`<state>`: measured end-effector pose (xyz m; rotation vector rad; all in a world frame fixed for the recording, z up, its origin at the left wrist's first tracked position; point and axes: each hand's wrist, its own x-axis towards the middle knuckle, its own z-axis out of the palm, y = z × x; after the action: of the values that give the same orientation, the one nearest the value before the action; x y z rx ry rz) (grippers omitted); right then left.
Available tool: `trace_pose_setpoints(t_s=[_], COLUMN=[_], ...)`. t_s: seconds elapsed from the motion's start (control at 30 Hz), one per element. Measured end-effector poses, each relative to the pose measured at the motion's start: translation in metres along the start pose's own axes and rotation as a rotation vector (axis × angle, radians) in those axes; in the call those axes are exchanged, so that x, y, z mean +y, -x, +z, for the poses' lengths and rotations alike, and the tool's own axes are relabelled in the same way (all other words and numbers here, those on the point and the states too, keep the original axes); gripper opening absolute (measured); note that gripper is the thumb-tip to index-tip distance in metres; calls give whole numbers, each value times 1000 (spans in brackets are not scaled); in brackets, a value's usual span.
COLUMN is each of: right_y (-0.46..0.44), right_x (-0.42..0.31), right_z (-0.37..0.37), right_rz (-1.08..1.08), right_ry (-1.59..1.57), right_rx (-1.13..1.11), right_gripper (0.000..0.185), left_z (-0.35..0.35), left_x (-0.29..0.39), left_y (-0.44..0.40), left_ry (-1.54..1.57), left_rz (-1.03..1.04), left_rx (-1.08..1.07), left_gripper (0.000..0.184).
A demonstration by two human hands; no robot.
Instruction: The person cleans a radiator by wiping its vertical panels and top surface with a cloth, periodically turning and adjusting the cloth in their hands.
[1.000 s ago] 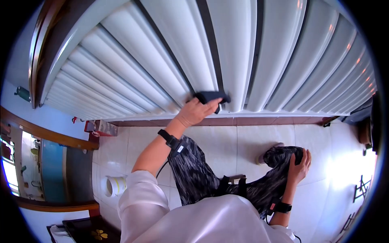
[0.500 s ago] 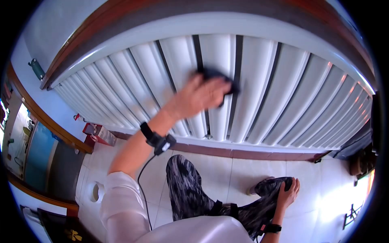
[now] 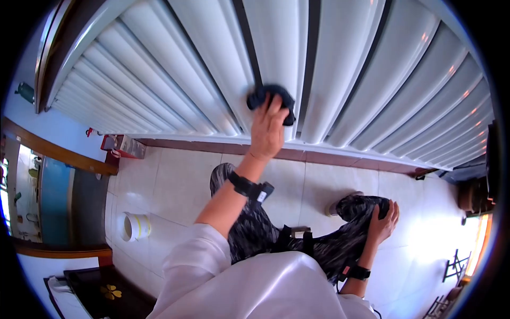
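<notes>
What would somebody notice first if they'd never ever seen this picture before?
Probably the big white radiator, because its ribs spread like a fan across the top. Next, maybe the left hand near the middle, holding a dark cloth at those ribs. The pale bucket on the floor at lower left might catch the eye too.

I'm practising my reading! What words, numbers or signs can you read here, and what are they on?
None can be read.
White label on the left wristband: too small.
Red label on the right wristband: too small.
Red box: any print too small.
</notes>
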<state>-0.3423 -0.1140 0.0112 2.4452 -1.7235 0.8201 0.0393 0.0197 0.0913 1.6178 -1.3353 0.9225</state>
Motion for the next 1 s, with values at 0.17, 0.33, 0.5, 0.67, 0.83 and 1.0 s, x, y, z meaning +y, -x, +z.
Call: trace_pose_setpoints(t_s=[0.17,0.33,0.5,0.67,0.83,1.0], right_y=[1,3,5,4,7,5], right_x=[-2,4,2,10,11,12], right_z=[1,2,-2,3,2,2], right_rz=[6,19,55,25,65,56], right_ry=[7,-7,-41,-54,-31,-19], right_rx=[15,7,-4,4,31,31], right_gripper=[46,48,49,49,47,46], left_z=[24,23,6,-35,-51,-27], left_x=[26,36,43,10,-8,-22], left_y=[77,109,8,-145,-183,-83], left_ry=[81,155,254,-190,-401,-433], left_rz=[-326,-572,-433,-27,45,-26], left_rx=[-62,-132,176,340,482,280], left_gripper=[28,27,19,30,24,20])
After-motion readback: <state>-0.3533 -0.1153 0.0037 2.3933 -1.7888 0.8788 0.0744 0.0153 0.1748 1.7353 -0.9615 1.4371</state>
